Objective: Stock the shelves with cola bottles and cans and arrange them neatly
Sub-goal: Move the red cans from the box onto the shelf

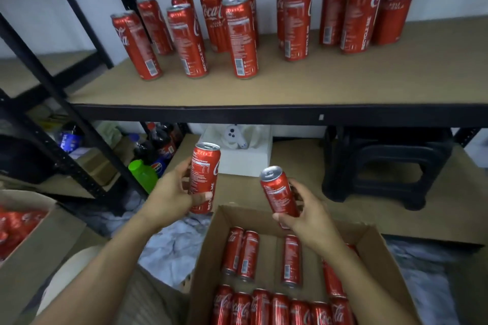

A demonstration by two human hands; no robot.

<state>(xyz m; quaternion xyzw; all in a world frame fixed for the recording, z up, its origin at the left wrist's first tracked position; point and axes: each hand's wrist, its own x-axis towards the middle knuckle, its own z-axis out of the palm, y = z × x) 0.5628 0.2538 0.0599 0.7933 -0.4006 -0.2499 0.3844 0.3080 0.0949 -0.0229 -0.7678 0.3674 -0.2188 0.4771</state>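
1. At far left I see a brown cardboard carton [31, 240] with blurred red contents.
2. The left hand [171, 192] curls round a slim red aluminium cola can [204, 177]. It holds the can upright just below the shelf edge, with the thumb across the can's lower front.
3. The right hand [307, 215] grips a second red cola can [280, 192], its top tilted leftwards, above the open brown cardboard box [383, 258] where more boxed red cans [264, 309] sit.
4. Above, I see the tan fibreboard shelf [317, 87] carrying upright shelved red cans [240, 37] in loose clusters, well apart from both hands.
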